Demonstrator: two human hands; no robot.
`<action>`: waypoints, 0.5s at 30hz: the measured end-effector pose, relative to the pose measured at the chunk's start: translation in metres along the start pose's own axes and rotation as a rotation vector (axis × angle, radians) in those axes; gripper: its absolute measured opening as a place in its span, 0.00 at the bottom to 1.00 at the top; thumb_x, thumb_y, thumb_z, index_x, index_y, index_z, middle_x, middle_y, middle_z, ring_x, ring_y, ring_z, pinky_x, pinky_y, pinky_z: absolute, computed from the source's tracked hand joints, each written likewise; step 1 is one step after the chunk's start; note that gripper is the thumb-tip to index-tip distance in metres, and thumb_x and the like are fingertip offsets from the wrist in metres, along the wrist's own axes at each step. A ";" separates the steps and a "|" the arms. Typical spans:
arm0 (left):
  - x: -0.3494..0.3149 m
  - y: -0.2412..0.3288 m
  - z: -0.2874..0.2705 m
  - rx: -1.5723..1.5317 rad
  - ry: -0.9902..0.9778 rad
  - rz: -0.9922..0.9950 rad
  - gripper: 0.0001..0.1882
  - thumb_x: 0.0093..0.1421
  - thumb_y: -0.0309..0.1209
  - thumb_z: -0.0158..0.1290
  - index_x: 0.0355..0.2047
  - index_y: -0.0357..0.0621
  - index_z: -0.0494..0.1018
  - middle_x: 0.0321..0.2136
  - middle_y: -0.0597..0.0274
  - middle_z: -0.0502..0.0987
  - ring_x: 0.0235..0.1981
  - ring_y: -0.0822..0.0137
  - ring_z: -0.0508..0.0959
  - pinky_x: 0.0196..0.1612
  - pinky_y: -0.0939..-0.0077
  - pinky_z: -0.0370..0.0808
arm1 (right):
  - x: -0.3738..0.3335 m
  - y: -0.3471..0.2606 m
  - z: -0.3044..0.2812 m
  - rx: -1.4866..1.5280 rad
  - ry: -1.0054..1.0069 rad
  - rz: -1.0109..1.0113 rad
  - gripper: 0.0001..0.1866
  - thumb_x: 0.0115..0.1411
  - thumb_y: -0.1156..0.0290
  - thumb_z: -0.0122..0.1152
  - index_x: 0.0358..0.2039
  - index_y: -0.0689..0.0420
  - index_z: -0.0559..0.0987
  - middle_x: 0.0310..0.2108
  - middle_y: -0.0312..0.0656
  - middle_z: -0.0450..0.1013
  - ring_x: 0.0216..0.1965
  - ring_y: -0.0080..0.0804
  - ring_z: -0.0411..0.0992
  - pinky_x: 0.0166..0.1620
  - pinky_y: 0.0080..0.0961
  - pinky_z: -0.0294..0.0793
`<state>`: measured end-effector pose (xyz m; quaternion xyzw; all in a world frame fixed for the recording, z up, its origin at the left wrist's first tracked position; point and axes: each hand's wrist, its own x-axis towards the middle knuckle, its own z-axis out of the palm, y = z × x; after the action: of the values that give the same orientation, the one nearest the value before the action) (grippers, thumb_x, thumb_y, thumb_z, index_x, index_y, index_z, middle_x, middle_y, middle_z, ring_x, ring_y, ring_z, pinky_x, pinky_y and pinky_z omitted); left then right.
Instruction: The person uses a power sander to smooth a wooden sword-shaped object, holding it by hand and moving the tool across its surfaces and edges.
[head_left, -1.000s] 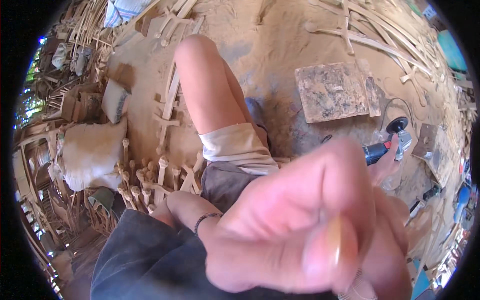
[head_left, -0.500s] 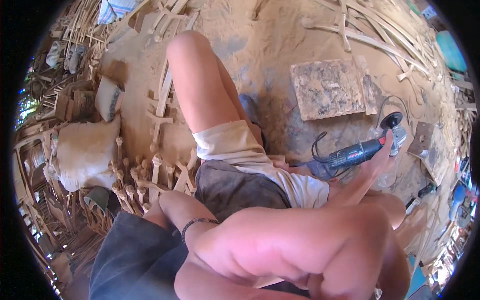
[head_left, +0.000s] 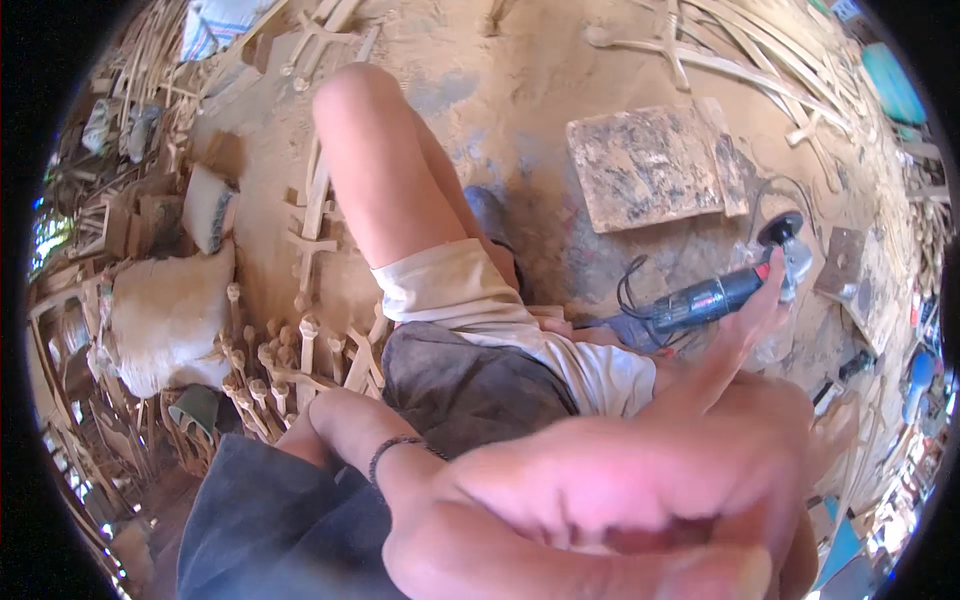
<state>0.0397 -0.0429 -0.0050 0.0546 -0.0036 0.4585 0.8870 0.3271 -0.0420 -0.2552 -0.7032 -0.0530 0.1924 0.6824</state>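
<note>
My left hand (head_left: 590,490), a braided band at its wrist, is raised close in the lower middle. Its fingers curl toward the thumb; whatever lies inside them, if anything, cannot be made out. Farther right, my right hand (head_left: 745,325) is over the head end of a dark angle grinder (head_left: 700,300) with a black round disc pad (head_left: 780,228). At least one finger of that hand points up along the grinder's metal head. The hand is blurred, and I cannot tell whether it grips the tool. The grinder's handle points left, beside a looped cable (head_left: 628,285).
A stained slab (head_left: 645,165) lies on the dusty ground ahead. Carved wooden pieces with crossbars (head_left: 312,245) stretch along the left; more long ones (head_left: 740,70) are heaped at the far right. Several knobbed wooden ends (head_left: 258,390) stand near a pale sack (head_left: 170,320).
The view has shifted slightly. My left hand has turned and shows more of its curled fingers and thumb. My right hand is more blurred, still at the grinder, which lies in about the same place.
</note>
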 end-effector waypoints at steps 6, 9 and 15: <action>0.008 0.004 -0.044 0.160 0.265 -0.142 0.20 0.86 0.38 0.29 0.41 0.46 0.69 0.72 0.38 0.70 0.75 0.51 0.69 0.76 0.48 0.65 | -0.004 -0.002 0.005 0.011 0.005 -0.078 0.20 0.63 0.72 0.79 0.52 0.62 0.82 0.34 0.38 0.79 0.27 0.28 0.76 0.29 0.30 0.80; 0.009 0.008 -0.065 0.188 0.258 -0.171 0.18 0.85 0.42 0.34 0.44 0.49 0.70 0.73 0.43 0.70 0.70 0.53 0.73 0.76 0.52 0.65 | -0.005 -0.011 0.003 0.070 0.011 -0.023 0.20 0.63 0.73 0.78 0.53 0.61 0.81 0.35 0.37 0.79 0.29 0.26 0.77 0.31 0.29 0.80; 0.014 0.012 -0.064 0.183 0.235 -0.128 0.15 0.85 0.40 0.36 0.43 0.49 0.69 0.72 0.47 0.72 0.67 0.55 0.73 0.75 0.53 0.65 | 0.000 -0.009 -0.002 0.071 -0.020 -0.012 0.22 0.64 0.73 0.77 0.56 0.60 0.78 0.34 0.36 0.78 0.30 0.25 0.77 0.32 0.28 0.80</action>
<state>0.0353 -0.0189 -0.0666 0.0816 0.1454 0.4026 0.9001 0.3292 -0.0435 -0.2467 -0.6762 -0.0572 0.1971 0.7075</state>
